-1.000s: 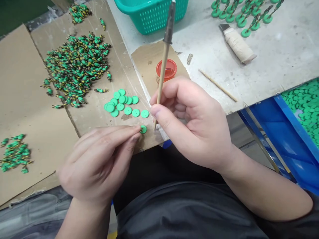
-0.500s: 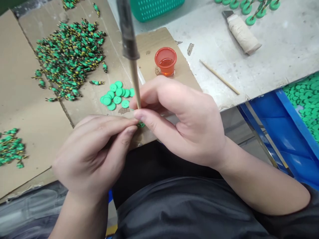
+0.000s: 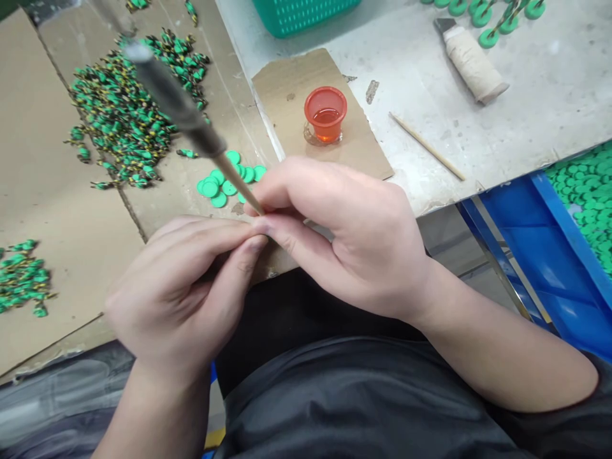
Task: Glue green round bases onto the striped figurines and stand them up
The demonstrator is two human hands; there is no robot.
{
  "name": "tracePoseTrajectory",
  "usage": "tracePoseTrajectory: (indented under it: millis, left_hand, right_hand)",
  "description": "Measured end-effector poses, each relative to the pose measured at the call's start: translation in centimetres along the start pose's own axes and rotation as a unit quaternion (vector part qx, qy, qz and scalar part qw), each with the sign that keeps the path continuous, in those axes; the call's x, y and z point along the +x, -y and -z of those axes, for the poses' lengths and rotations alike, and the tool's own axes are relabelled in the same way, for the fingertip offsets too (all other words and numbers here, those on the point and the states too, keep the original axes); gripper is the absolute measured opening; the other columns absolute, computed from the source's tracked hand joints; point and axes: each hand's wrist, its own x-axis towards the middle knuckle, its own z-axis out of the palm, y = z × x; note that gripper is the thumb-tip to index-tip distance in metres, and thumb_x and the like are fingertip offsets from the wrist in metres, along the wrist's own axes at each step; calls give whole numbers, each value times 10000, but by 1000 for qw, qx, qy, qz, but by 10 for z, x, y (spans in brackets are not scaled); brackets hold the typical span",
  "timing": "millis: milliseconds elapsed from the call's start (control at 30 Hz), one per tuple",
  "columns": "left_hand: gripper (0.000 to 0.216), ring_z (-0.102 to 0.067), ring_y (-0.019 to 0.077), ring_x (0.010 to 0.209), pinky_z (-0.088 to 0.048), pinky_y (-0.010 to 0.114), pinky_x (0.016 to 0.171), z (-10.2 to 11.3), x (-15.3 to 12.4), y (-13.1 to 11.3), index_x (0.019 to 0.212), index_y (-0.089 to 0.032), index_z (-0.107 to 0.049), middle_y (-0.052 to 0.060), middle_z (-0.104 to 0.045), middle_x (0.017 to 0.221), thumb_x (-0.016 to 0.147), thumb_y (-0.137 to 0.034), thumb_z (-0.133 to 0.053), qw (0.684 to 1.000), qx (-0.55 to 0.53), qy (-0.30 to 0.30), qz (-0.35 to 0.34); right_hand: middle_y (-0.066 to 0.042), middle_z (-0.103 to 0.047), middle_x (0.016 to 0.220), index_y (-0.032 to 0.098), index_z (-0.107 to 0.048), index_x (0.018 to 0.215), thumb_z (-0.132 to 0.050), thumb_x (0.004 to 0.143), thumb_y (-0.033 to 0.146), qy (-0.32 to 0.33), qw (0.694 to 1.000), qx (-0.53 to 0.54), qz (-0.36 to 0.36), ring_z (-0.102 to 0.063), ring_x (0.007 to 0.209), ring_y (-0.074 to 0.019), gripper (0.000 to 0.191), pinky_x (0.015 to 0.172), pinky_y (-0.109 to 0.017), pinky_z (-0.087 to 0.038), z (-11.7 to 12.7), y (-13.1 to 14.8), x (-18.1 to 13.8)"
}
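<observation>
My right hand (image 3: 349,229) pinches a thin wooden stick with a dark sleeve (image 3: 236,180) between thumb and fingers. The stick leans up to the left, and its upper part is blurred close to the camera. My left hand (image 3: 186,280) is closed, thumb against fingers, with its fingertips touching the right thumb. Whatever sits in that left pinch is hidden behind the fingers. Just beyond both hands lie several flat green discs (image 3: 209,189) with small holes, on the cardboard (image 3: 162,210).
Behind the discs is a large pile of small green, yellow and black figures (image 3: 138,121); a smaller pile (image 3: 23,280) lies left. A red cup of liquid (image 3: 326,115), a pointed wooden stick (image 3: 428,148), a wrapped blade (image 3: 475,67), a green basket (image 3: 306,13) and a blue crate (image 3: 540,248) are around.
The held stick has tipped over to the left from nearly upright. A bit of green seen under the fingertips is now covered. The hands otherwise keep their place.
</observation>
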Motion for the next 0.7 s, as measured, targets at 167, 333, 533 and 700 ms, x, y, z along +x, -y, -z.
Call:
tracePoseTrajectory:
  millis: [167,333,533,700]
  left_hand:
    - [310,-854,164,973,-668,318,965,1,-1,1,1159,-299,-920,-24,-927,1077,955,-70,-870,1000,11,-7,2]
    - [270,-872,198,944,-696,358,953,1,1,2,1125,-309,-930,-11,-929,1052,970,-100,-858,1000,22,-7,-6]
    - [224,-879,156,970,-688,290,978,-2,4,-1,1130,-282,-932,-3,-944,1083,1010,-107,-860,1000,7,-2,1]
    - [157,-871,109,1023,-659,212,1034,-1,4,-1,1114,-214,-922,23,-946,1094,1021,-105,-859,1000,0,-7,6]
  right_hand:
    - [20,-845,1192,355,-704,1139,-637,1156,338,31,999,-18,18,-837,1158,-187,71,1027,-271,-678,-5,-15,4]
    - [1,-853,1193,329,-702,1163,-590,1194,320,24,999,-35,34,-834,1155,-187,116,1079,-296,-683,-8,-13,3]
    - [1,-865,1217,284,-687,1143,-680,1185,247,-55,997,-51,28,-830,1111,-151,56,1082,-293,-675,-4,0,-8]
    - [6,-863,1194,305,-694,1214,-788,1110,260,-38,996,-23,81,-826,1115,-166,147,1089,-295,-669,-12,-24,-8]
